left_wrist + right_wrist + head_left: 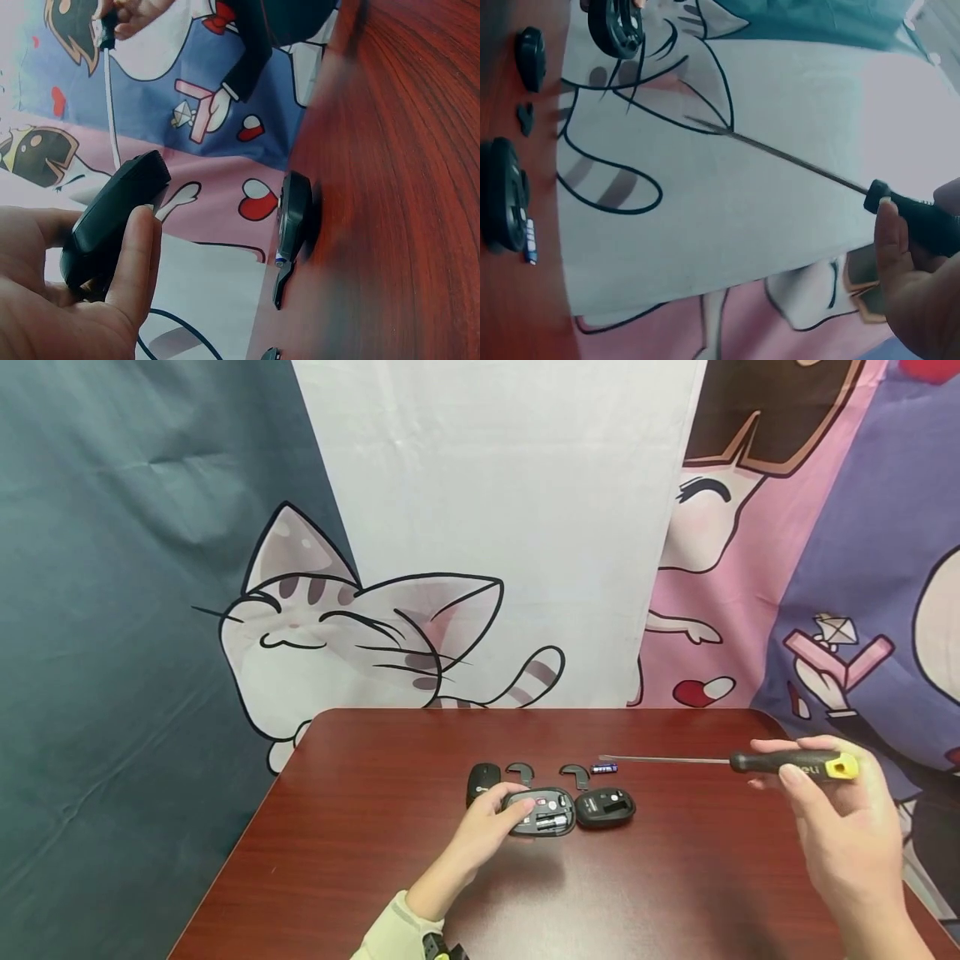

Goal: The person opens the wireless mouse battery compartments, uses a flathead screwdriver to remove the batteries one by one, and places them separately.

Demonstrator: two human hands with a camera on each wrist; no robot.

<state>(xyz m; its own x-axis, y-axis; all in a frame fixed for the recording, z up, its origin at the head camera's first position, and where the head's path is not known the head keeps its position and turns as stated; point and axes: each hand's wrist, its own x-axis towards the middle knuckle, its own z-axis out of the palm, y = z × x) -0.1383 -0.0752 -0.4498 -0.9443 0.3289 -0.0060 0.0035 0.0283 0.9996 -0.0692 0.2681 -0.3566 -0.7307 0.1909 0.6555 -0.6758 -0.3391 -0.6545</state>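
Note:
Above the table my left hand point(480, 835) grips a black computer mouse point(542, 802), its underside turned up. The battery compartment lies uncovered and a battery point(551, 822) shows inside. In the left wrist view the thumb and fingers clasp the sides of this mouse point(112, 225). My right hand point(847, 835) holds a screwdriver point(787, 763) by its black and yellow handle, raised off the table at the right. Its long thin shaft point(795, 160) points left, with the tip apart from the held mouse.
A second black mouse point(606, 810) lies underside up just right of the held one, its compartment uncovered. Behind are two black covers, one left point(521, 772) and one right point(576, 775), and a blue battery point(604, 768). A third mouse point(482, 779) rests behind my left hand.

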